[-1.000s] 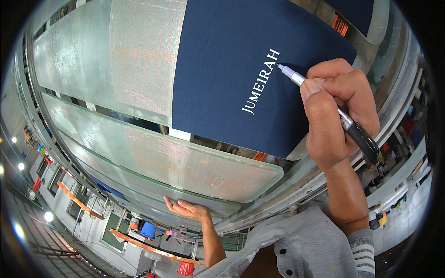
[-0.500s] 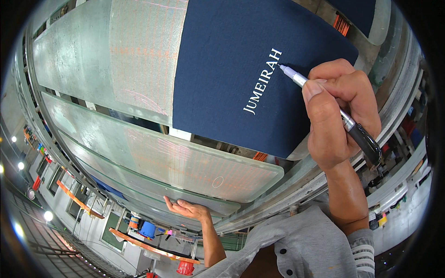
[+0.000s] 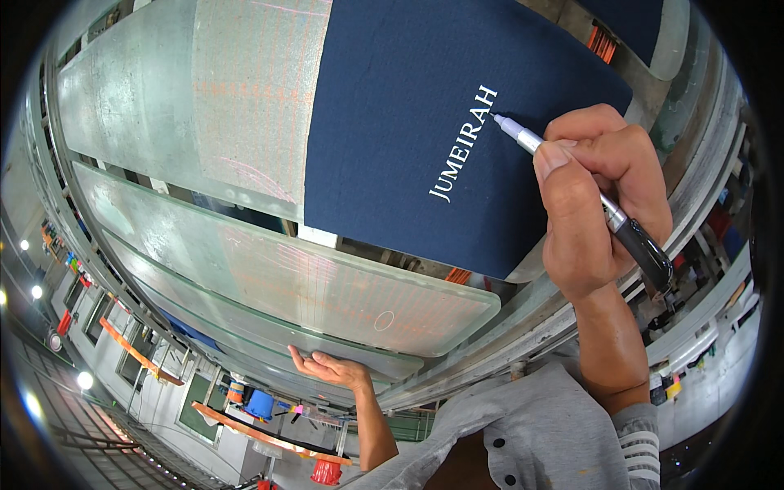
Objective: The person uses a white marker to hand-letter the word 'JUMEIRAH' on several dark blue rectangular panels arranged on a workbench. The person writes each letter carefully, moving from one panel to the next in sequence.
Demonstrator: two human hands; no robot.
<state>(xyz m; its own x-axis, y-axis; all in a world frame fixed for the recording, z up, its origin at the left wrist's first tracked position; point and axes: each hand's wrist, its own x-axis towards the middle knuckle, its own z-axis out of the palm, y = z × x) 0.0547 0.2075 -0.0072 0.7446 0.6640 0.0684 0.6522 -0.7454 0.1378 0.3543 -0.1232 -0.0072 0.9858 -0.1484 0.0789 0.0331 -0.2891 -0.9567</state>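
A dark blue fabric piece [image 3: 400,122] lies on a frosted board at the top centre, bearing white printed lettering. My right hand [image 3: 600,196] grips a pen [image 3: 637,245] with a silver-and-black barrel and a pale lilac front, its fine tip at the right side of the lettering, near its upper end; whether it touches cannot be told. My left hand [image 3: 331,367] is palm up with loosely curved, parted fingers and nothing in it, at the edge of a lower glass-like board [image 3: 367,359].
More translucent boards [image 3: 131,106] with faint pink lines sit on a metal rail frame [image 3: 661,261]. Another dark fabric piece [image 3: 621,24] is at top right. In the lower left background are a blue bucket [image 3: 260,405], a red bucket [image 3: 327,471], orange bars [image 3: 139,351] and lights.
My right hand and the pen have shifted very slightly to the right over the last second. My left hand and the boards look unchanged.
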